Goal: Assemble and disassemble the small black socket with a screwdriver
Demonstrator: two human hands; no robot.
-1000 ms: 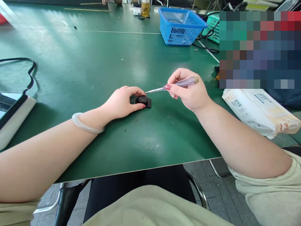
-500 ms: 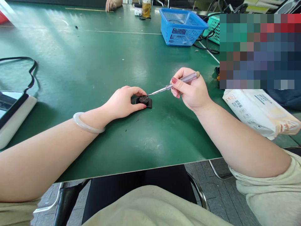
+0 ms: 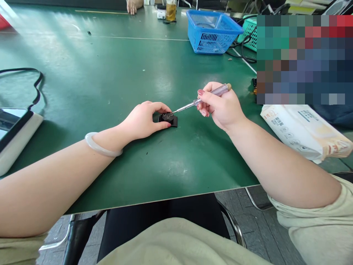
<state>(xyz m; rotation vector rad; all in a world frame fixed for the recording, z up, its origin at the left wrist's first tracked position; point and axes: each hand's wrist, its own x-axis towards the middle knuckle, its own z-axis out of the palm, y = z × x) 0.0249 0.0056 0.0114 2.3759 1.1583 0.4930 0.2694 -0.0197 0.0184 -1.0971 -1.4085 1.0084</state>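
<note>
One head view: left hand (image 3: pixel 142 119) has thumb and fingers clamped around a small black part (image 3: pixel 168 117) that's sitting on the green table (image 3: pixel 110 73). Right hand (image 3: pixel 224 108) has its fingers closed on a screwdriver (image 3: pixel 218 90), slanted, tip right by the part's top; can't tell if it's touching. Blue basket (image 3: pixel 209 42) further back, white pack (image 3: pixel 298 129) off right.
</note>
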